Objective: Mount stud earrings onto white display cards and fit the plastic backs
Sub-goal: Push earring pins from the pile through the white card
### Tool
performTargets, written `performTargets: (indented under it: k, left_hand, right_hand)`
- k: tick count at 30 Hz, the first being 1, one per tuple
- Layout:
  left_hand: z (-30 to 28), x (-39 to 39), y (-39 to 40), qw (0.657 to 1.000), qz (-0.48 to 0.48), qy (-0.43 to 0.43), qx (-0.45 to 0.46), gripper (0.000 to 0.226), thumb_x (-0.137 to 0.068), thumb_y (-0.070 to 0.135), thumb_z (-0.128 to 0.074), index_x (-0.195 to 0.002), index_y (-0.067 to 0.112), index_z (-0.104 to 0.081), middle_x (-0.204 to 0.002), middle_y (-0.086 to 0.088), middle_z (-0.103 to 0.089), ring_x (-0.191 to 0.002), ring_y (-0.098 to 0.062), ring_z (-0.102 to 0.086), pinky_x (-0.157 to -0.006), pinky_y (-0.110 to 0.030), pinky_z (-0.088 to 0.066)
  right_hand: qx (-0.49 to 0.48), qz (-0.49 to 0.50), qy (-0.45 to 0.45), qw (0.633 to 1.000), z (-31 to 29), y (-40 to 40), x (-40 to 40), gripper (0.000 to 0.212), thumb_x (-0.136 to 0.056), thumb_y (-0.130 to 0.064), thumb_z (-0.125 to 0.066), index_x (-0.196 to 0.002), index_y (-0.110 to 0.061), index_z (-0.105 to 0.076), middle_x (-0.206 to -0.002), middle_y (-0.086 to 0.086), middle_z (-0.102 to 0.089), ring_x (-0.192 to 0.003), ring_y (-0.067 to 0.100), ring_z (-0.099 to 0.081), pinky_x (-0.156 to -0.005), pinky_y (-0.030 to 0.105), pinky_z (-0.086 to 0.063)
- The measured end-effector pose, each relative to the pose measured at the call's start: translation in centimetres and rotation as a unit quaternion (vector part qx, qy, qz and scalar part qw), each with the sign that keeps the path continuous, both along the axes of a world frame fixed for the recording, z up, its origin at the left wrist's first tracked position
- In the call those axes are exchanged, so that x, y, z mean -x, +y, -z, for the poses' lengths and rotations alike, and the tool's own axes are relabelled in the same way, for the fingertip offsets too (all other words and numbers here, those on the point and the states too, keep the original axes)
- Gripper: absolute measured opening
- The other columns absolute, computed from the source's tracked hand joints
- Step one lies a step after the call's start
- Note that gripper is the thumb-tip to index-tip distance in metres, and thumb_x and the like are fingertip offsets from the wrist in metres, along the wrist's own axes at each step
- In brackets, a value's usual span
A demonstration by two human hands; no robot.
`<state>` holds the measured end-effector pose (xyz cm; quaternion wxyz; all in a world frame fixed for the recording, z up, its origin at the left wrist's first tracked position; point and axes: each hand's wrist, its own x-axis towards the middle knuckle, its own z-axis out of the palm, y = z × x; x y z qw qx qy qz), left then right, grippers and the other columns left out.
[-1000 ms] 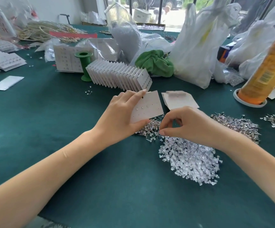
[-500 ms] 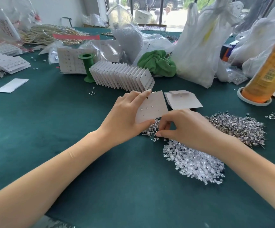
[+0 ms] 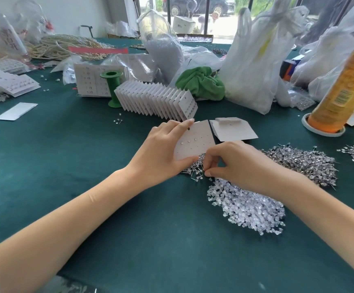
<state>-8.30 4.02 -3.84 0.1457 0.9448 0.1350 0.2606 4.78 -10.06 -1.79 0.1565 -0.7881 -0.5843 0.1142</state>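
White display card [image 3: 195, 142]: held tilted by the left hand [image 3: 161, 151], thumb under its near edge, fingers along its far edge; a few studs already seated. Stud earrings [image 3: 195, 170]: loose heap between the hands, right hand [image 3: 235, 163] pinching into it with curled fingers. Plastic backs [image 3: 250, 208]: clear pile just nearer than the right hand. Blank cards [image 3: 233, 132]: beyond the right hand on the green worktop [image 3: 87, 166].

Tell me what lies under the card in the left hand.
Under the white card held by the left hand, stud earrings spill out on the green cloth. How far the pile runs beneath is hidden.
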Motion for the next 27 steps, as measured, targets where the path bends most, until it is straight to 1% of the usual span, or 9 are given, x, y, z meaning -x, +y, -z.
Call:
performTargets:
  k: [4,8,10,11,17,19,21,24,27]
  left_hand:
    - [-0.1,0.0,0.0,1.000,0.002,-0.001,-0.003,0.077,-0.075,0.037,-0.075,-0.141,0.014,-0.041,-0.124,-0.001,-0.053,-0.115,-0.019,-0.046,-0.101,-0.027,-0.027]
    - [-0.1,0.0,-0.1,1.000,0.006,-0.001,-0.005,0.077,-0.075,0.037,-0.076,-0.140,0.013,-0.042,-0.124,-0.002,-0.054,-0.114,-0.020,-0.047,-0.100,-0.029,-0.028]
    - [-0.1,0.1,-0.2,1.000,0.007,0.001,-0.006,0.077,-0.075,0.036,-0.076,-0.140,0.013,-0.042,-0.124,-0.002,-0.054,-0.113,-0.020,-0.047,-0.100,-0.029,-0.029]
    - [-0.1,0.1,-0.2,1.000,0.011,0.003,-0.002,0.077,-0.075,0.036,-0.076,-0.140,0.013,-0.042,-0.125,-0.002,-0.053,-0.113,-0.020,-0.047,-0.100,-0.030,-0.029]
    - [-0.2,0.2,-1.5,0.994,0.081,0.013,0.078,0.072,-0.076,0.036,-0.075,-0.139,0.020,-0.043,-0.116,0.007,-0.049,-0.107,-0.007,-0.039,-0.099,-0.025,-0.031]
    - [-0.2,0.3,-1.8,0.991,0.101,0.014,0.085,0.071,-0.075,0.038,-0.076,-0.137,0.021,-0.045,-0.110,0.006,-0.051,-0.104,-0.009,-0.042,-0.098,-0.024,-0.033]
    - [-0.3,0.4,-2.0,0.990,0.110,0.013,0.087,0.070,-0.074,0.041,-0.077,-0.134,0.020,-0.048,-0.107,0.005,-0.053,-0.103,-0.010,-0.044,-0.097,-0.025,-0.035]
    - [-0.4,0.5,-2.0,0.989,0.107,-0.001,0.101,0.066,-0.072,0.039,-0.078,-0.129,0.017,-0.052,-0.105,0.004,-0.055,-0.101,-0.009,-0.045,-0.095,-0.019,-0.035]
    - [-0.5,0.6,-1.9,0.988,0.099,-0.009,0.120,0.064,-0.073,0.038,-0.078,-0.128,0.018,-0.053,-0.101,0.009,-0.052,-0.099,-0.007,-0.044,-0.089,-0.012,-0.033]
  right_hand:
    - [-0.028,0.018,0.040,0.999,0.1,-0.1,-0.3,0.011,-0.084,-0.022,-0.071,-0.077,-0.029,-0.068,-0.075,-0.015,-0.062,-0.066,0.001,-0.056,-0.062,0.023,-0.049]
    - [-0.038,0.005,0.145,0.989,-0.4,-0.3,-0.6,0.013,-0.084,-0.014,-0.071,-0.075,-0.022,-0.068,-0.071,-0.008,-0.066,-0.059,0.001,-0.056,-0.059,0.024,-0.048]
    - [-0.051,0.005,0.207,0.977,-1.1,-0.4,-0.7,0.010,-0.084,-0.010,-0.071,-0.078,-0.017,-0.067,-0.077,0.003,-0.071,-0.065,0.019,-0.062,-0.065,0.040,-0.051]
    - [-0.067,0.007,0.225,0.972,-1.5,-0.5,-0.9,0.010,-0.083,-0.008,-0.072,-0.078,-0.016,-0.068,-0.079,0.006,-0.071,-0.067,0.022,-0.062,-0.068,0.041,-0.052]
    - [-0.203,0.032,0.259,0.944,-3.0,-1.0,-2.1,0.014,-0.076,-0.005,-0.076,-0.075,-0.018,-0.074,-0.079,-0.002,-0.074,-0.069,0.006,-0.066,-0.069,0.013,-0.053]
    - [-0.221,0.032,0.273,0.936,-2.7,-1.0,-2.0,0.012,-0.076,-0.004,-0.077,-0.074,-0.016,-0.074,-0.077,-0.001,-0.074,-0.068,0.010,-0.064,-0.069,0.019,-0.054]
    - [-0.225,0.026,0.264,0.937,-2.2,-0.9,-1.8,0.012,-0.076,-0.007,-0.078,-0.073,-0.017,-0.073,-0.073,0.000,-0.072,-0.063,0.018,-0.056,-0.064,0.027,-0.051]
    - [-0.229,0.004,0.224,0.947,-1.8,-0.8,-1.7,0.014,-0.078,-0.009,-0.077,-0.072,-0.020,-0.073,-0.056,-0.008,-0.060,-0.051,0.008,-0.039,-0.054,0.006,-0.038]
    - [-0.237,-0.004,0.202,0.950,-1.8,-0.8,-2.0,0.014,-0.079,-0.007,-0.076,-0.073,-0.019,-0.073,-0.048,-0.016,-0.049,-0.047,0.004,-0.030,-0.054,0.001,-0.034]
